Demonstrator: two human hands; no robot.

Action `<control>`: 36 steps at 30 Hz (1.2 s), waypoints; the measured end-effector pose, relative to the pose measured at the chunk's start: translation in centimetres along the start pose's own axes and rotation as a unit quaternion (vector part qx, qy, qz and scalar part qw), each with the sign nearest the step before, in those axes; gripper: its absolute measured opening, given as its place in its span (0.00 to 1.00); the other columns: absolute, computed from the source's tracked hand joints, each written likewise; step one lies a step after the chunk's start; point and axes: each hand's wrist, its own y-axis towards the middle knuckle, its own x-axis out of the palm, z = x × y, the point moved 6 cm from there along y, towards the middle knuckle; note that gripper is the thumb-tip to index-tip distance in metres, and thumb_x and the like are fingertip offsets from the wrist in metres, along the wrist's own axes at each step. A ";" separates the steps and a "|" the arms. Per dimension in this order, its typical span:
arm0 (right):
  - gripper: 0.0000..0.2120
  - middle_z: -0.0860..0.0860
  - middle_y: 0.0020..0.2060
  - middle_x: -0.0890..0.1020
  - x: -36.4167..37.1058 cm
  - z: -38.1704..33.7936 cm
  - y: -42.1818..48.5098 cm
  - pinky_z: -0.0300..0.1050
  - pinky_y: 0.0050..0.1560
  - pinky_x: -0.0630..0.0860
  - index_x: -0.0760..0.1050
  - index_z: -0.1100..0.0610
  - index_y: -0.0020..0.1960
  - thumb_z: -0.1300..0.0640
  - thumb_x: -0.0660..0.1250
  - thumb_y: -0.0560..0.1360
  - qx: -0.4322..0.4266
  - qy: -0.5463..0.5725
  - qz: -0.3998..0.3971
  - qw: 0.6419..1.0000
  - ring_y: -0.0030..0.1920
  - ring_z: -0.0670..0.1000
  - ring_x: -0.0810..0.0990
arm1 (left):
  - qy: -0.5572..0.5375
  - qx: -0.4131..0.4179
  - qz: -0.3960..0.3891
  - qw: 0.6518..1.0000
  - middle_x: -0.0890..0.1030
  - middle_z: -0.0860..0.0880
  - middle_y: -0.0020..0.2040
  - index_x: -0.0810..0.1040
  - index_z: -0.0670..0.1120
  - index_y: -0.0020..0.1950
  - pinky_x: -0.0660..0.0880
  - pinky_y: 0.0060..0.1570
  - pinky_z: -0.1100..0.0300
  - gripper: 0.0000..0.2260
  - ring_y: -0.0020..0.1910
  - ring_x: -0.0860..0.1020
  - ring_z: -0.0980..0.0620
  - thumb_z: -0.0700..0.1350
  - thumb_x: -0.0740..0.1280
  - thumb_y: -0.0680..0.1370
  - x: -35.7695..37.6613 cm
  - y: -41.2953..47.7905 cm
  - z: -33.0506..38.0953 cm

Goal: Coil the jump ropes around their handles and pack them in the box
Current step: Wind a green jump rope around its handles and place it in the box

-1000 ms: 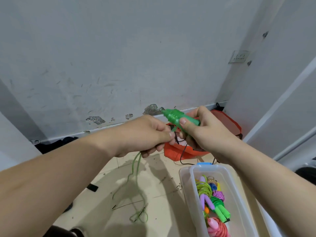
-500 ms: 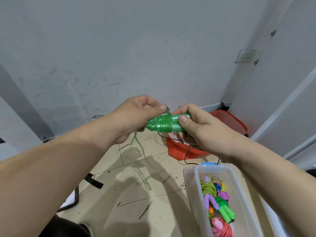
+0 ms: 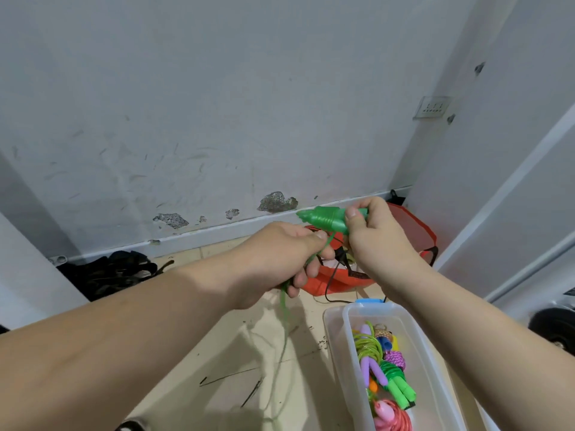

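My right hand grips the green jump-rope handles, held together with green rope wound round them, tips pointing left. My left hand sits just below and left of them, fingers curled round the loose green rope, which runs up to the handles and hangs down toward the floor. At the lower right stands a clear plastic box holding several coiled jump ropes in green, purple, pink and yellow.
A red bag with black cords lies on the tiled floor behind my hands, by the wall. A dark heap sits at the left along the skirting. A black wheel shows at the right edge.
My left hand has dropped from the handles' top to below them, pulling the rope down. My right hand has lifted the handles slightly to the right.
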 end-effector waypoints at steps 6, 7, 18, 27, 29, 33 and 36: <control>0.03 0.56 0.42 0.80 0.3 0.8 0.0 0.49 0.42 0.73 0.69 0.55 0.56 0.56 0.59 0.84 -0.024 -0.207 -0.065 0.976 0.43 0.58 0.78 | 0.110 0.072 0.002 0.991 0.74 0.50 0.27 0.81 0.36 0.45 0.65 0.25 0.64 0.12 0.23 0.67 0.55 0.45 0.70 0.80 -1.8 -1.1 2.6; 0.04 0.54 0.41 0.79 0.7 0.5 -0.4 0.46 0.39 0.72 0.68 0.56 0.58 0.56 0.58 0.85 -0.034 -0.215 -0.099 0.971 0.40 0.55 0.77 | 0.112 0.100 0.027 0.988 0.74 0.53 0.26 0.82 0.37 0.46 0.64 0.25 0.66 0.11 0.23 0.67 0.57 0.45 0.69 0.81 -2.5 -1.2 3.3; 0.05 0.52 0.32 0.77 1.8 -5.7 -4.4 0.46 0.33 0.69 0.71 0.50 0.56 0.53 0.57 0.86 -0.140 0.015 -0.205 0.969 0.29 0.49 0.70 | -0.045 0.039 0.064 0.996 0.76 0.47 0.36 0.78 0.48 0.48 0.67 0.31 0.60 0.08 0.31 0.70 0.52 0.51 0.71 0.79 -6.9 0.8 1.5; 0.08 0.52 0.30 0.74 1.2 -2.3 -1.9 0.42 0.29 0.66 0.71 0.54 0.54 0.52 0.56 0.87 0.023 0.187 -0.081 0.979 0.24 0.45 0.69 | -0.023 -0.035 -0.004 0.999 0.69 0.52 0.29 0.78 0.48 0.43 0.59 0.28 0.61 0.13 0.26 0.61 0.54 0.53 0.63 0.83 -2.4 0.6 -0.8; 0.07 0.51 0.33 0.76 0.5 -0.9 -0.9 0.46 0.34 0.68 0.71 0.51 0.53 0.51 0.57 0.86 0.028 0.111 -0.018 0.993 0.29 0.48 0.71 | 0.054 0.007 -0.001 0.999 0.72 0.51 0.29 0.81 0.47 0.45 0.62 0.27 0.62 0.14 0.25 0.64 0.54 0.52 0.63 0.84 -1.1 0.2 -0.2; 0.05 0.50 0.38 0.76 0.0 0.1 -0.3 0.47 0.40 0.66 0.70 0.55 0.56 0.55 0.57 0.85 -0.004 -0.066 0.000 0.998 0.36 0.49 0.73 | 0.191 0.081 -0.046 0.977 0.72 0.54 0.26 0.77 0.45 0.36 0.72 0.36 0.55 0.15 0.31 0.74 0.46 0.48 0.68 0.81 1.0 -1.2 1.3; 0.04 0.50 0.35 0.76 0.6 -0.4 -0.7 0.47 0.36 0.65 0.71 0.54 0.53 0.57 0.58 0.84 -0.033 -0.112 -0.049 0.992 0.34 0.50 0.73 | 0.265 0.132 -0.035 0.954 0.72 0.54 0.26 0.76 0.46 0.35 0.65 0.31 0.61 0.15 0.27 0.68 0.54 0.46 0.67 0.81 0.4 -1.8 3.1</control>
